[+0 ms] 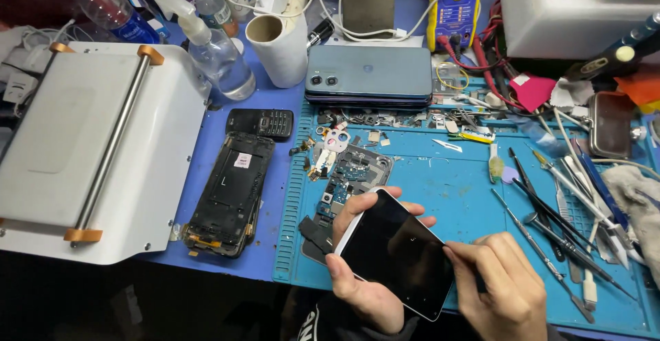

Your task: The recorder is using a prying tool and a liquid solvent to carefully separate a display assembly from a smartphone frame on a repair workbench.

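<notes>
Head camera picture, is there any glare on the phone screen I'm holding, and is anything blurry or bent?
Head view: the phone screen is dark with only a faint sheen, no hard glare; the left hand and right hand look sharp; the blue mat is evenly lit; the white machine bows slightly from lens distortion near the edge.

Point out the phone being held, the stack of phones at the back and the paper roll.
phone (397,255), head view, middle of dark screen.
stack of phones (369,73), head view, top phone's back.
paper roll (283,51), head view, white side.

A paper roll (278,47) stands beside stacked phones (368,74) behind the blue mat (447,183).
</notes>
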